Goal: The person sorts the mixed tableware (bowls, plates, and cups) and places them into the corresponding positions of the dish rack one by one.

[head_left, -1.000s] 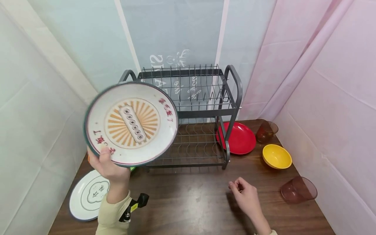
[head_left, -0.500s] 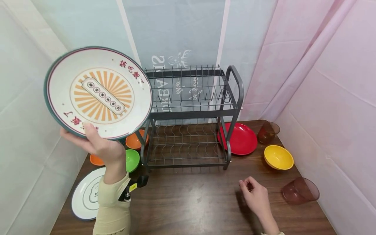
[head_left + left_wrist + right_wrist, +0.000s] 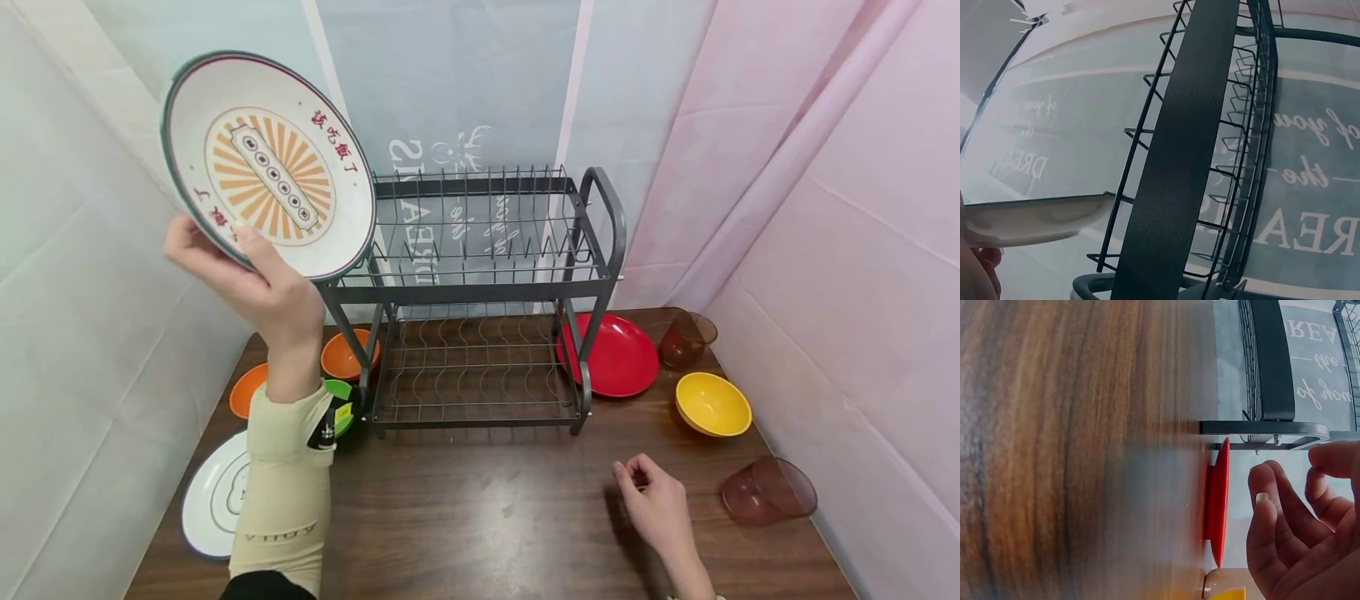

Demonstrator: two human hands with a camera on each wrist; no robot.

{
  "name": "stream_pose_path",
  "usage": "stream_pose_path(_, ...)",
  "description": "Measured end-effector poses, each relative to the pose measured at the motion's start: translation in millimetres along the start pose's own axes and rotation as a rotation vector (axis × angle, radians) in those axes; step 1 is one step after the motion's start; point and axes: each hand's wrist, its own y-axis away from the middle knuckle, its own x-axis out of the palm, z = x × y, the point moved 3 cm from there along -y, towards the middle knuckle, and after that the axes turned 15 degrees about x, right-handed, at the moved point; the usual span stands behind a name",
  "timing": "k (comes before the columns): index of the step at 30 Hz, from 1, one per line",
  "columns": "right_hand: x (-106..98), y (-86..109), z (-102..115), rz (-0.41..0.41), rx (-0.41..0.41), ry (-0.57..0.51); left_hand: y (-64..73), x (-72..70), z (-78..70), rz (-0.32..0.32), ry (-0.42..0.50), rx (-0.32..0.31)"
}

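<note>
My left hand (image 3: 281,304) grips a round white plate (image 3: 273,175) by its lower rim, thumb on the printed face. The plate has a dark green edge, orange rays and red lettering, and is tilted up beside the left end of a black two-tier dish rack (image 3: 480,292). In the left wrist view, the plate's edge (image 3: 1029,219) is close to the wires of the rack's upper tier. My right hand (image 3: 660,508) is held low at the table's right, fingers loosely curled around nothing. The rack's left handle is hidden behind the plate.
Left of the rack are two orange bowls (image 3: 347,357), a partly covered green bowl (image 3: 341,392) and a white plate (image 3: 206,508) under my forearm. On the right are a red plate (image 3: 618,358), a yellow bowl (image 3: 712,404) and two brown tinted cups (image 3: 765,492).
My left hand first carried the plate left and up, away from the rack's front, then raised it further and slightly right. The right hand shifted a little right, then stayed nearly still.
</note>
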Motion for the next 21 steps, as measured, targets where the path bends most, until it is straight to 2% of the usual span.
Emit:
stream_pose_path(5,0,0.0,-1,0.013,0.014,0.005,-5.5,9.0,26.5,0.142,-0.197,-0.034)
stream_pose_path(9,0,0.0,-1,0.041,0.033,0.010,-8.0,19.3,36.5,0.281,-0.324,-0.059)
stream_pose_path(13,0,0.5,0,0.060,0.046,0.011,-5.8,28.6,42.6,0.396,-0.424,-0.086)
stream_pose_path(15,0,1.0,0,0.066,0.050,0.010,-3.5,31.1,45.2,0.433,-0.463,-0.097)
stream_pose_path(21,0,2.1,2,0.070,0.042,0.011,1.9,34.6,51.1,0.534,-0.531,-0.074)
